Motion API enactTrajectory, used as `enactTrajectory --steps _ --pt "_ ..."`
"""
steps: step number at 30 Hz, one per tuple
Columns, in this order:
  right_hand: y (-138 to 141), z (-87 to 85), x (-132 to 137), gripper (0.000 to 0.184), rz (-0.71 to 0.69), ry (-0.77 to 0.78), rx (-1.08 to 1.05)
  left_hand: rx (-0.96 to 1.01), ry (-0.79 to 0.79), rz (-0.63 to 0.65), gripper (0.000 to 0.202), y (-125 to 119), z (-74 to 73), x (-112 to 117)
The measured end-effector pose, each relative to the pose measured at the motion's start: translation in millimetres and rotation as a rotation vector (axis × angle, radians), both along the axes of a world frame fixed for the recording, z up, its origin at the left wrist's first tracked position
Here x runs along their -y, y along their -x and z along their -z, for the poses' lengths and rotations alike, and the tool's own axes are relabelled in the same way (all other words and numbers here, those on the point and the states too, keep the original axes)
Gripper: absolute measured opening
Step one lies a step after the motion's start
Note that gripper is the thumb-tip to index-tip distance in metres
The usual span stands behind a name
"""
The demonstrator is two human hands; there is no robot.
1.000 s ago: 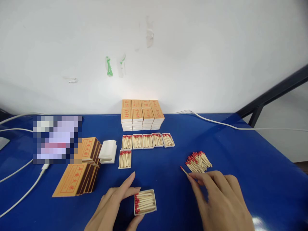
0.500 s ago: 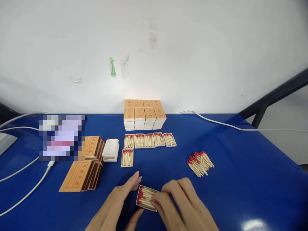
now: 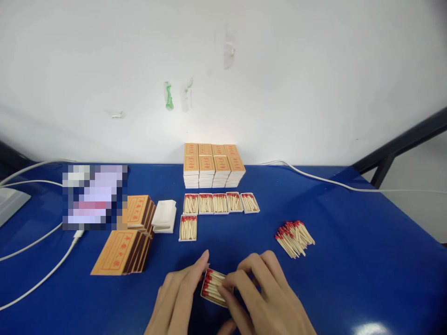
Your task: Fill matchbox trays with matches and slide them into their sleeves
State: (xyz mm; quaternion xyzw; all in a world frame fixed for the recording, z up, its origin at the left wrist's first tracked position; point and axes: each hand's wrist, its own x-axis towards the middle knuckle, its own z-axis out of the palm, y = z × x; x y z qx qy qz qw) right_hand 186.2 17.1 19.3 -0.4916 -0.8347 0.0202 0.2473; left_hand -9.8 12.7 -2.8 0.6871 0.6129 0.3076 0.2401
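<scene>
A small white matchbox tray (image 3: 202, 289) lies tilted at the front of the table, filled with red-tipped matches (image 3: 213, 284). My left hand (image 3: 179, 293) is beside its left end, fingers stretched out, fingertips near the upper left corner. Whether they touch the tray is hard to tell. Below the tray, the left thumb stands apart from it. My right hand (image 3: 261, 291) reaches over the tray's right end, thumb and forefinger closed on the matches there. A loose heap of matches (image 3: 294, 238) lies to the right.
Several filled trays (image 3: 206, 203) form a row, with another filled tray (image 3: 188, 228) below. Behind stand stacked matchboxes (image 3: 213, 164). At left are orange matchbox sleeves (image 3: 113, 253), white empty trays (image 3: 164, 216), a blurred-out phone (image 3: 99, 195) and cables (image 3: 49, 291).
The view has shifted slightly left. My left thumb has come away from the tray's lower edge and moved right and down. My right hand stays at the matches in the tray.
</scene>
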Motion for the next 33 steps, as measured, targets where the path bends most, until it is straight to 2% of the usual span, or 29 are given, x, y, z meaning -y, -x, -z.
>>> enactTrajectory --steps 6,10,12,17,20,25,33 --pt "5.8 1.2 6.1 0.015 0.142 0.093 -0.185 0.027 0.008 0.007 0.030 -8.3 3.9 -4.4" --pt "3.2 -2.2 6.6 0.015 0.131 0.174 -0.282 0.047 0.013 0.007 0.031 -13.4 5.8 -3.1" --pt "-1.9 -5.3 3.2 0.024 0.094 0.224 -0.284 0.056 0.010 0.007 0.034 -14.4 6.4 -2.5" --pt "-14.2 -16.4 -7.5 0.059 -0.013 0.430 -0.218 0.083 -0.016 -0.010 0.040 -12.2 7.5 -3.0" --pt "-15.6 -20.2 -10.9 0.069 -0.050 0.529 -0.222 0.098 -0.039 -0.032 0.043 -10.0 9.0 -4.1" --pt "-14.0 -19.5 -14.3 0.064 -0.051 0.599 -0.282 0.113 -0.055 -0.061 0.046 -3.4 11.6 -3.7" --pt "-15.9 -21.3 -15.4 0.065 0.003 0.603 -0.257 0.140 -0.056 -0.100 0.040 4.0 21.3 -3.8"
